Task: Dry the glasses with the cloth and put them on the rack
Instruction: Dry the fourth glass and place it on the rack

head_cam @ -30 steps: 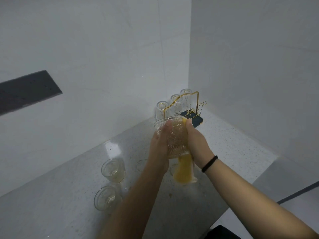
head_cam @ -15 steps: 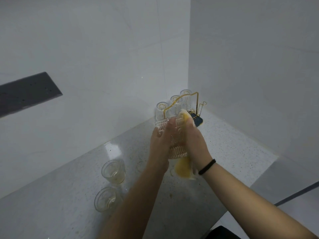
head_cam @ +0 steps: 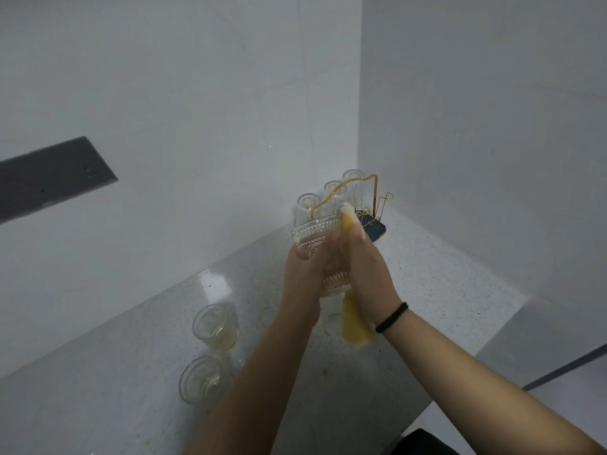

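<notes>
A: Status at frame centre?

B: Left hand [head_cam: 303, 267] wraps round the ribbed glass [head_cam: 317, 239], held up off the table [head_cam: 443, 290], probably so the wall can turn free. Right hand [head_cam: 368, 267] presses the yellow cloth [head_cam: 351, 323] against the glass's right side; cloth tail hangs below the wrist.

A: Rack?

B: Gold wire rack [head_cam: 369, 205] just behind, in the corner. Three glasses already inverted on it, presumably to drain. Pegs to its right look free.

A: Remaining?

B: Two glasses lower left: nearer glass [head_cam: 202, 379], farther glass [head_cam: 215, 328], upright on the table, mouths up. Not yet dried, I'd guess.
</notes>
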